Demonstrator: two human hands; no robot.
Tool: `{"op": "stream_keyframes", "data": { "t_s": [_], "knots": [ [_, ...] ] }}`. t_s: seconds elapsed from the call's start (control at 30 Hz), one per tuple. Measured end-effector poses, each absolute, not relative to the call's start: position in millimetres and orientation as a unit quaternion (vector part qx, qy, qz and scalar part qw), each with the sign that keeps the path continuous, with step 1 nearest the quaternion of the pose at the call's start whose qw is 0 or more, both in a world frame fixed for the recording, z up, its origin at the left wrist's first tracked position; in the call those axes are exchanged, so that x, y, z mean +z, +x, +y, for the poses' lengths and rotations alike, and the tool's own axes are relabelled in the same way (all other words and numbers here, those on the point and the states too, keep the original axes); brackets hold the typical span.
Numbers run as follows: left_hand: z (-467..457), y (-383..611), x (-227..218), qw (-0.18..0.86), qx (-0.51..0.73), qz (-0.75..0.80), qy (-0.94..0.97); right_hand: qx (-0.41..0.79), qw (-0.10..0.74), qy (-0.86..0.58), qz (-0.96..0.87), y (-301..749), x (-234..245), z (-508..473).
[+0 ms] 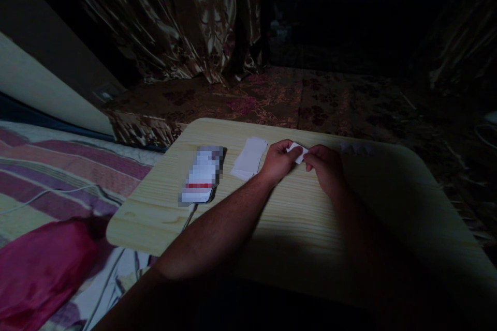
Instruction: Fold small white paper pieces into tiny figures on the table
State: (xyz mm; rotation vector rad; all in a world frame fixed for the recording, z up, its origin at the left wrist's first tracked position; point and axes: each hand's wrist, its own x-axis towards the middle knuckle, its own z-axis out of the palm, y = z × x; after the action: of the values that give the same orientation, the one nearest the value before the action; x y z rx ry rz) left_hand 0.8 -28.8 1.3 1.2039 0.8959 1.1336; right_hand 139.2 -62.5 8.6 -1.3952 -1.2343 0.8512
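Above the wooden table, my left hand (pixel 278 159) pinches a small white piece of paper (pixel 296 151) under its thumb. My right hand (pixel 325 163) grips the right end of the same piece between thumb and fingers. It looks folded, but the dim light hides its exact shape. Just left of my left hand lies a slightly fanned stack of white paper sheets (pixel 249 158). Beyond my right hand, a few small pale folded-looking pieces (pixel 355 149) sit in shadow near the far edge.
A phone (pixel 202 176) with a blurred screen and a white cable (pixel 190 215) lies on the left of the table (pixel 151 212). Left of it are a striped bedspread (pixel 77 165) and a pink cloth (pixel 46 264). Patterned curtains (pixel 202 15) hang behind.
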Motion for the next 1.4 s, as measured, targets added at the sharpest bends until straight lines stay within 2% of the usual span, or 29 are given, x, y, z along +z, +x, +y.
{"op": "stream_keyframes", "data": {
  "t_s": [1.17,1.4],
  "knots": [
    [-30.0,2.2,3.4,0.592,0.487,0.391,0.509,0.392,0.554,-0.554,-0.483,141.2,3.9,-59.1],
    [-28.7,2.6,-1.4,0.594,0.495,0.381,0.507,0.373,0.535,-0.569,-0.5,140.3,7.3,-60.6]
  ]
}}
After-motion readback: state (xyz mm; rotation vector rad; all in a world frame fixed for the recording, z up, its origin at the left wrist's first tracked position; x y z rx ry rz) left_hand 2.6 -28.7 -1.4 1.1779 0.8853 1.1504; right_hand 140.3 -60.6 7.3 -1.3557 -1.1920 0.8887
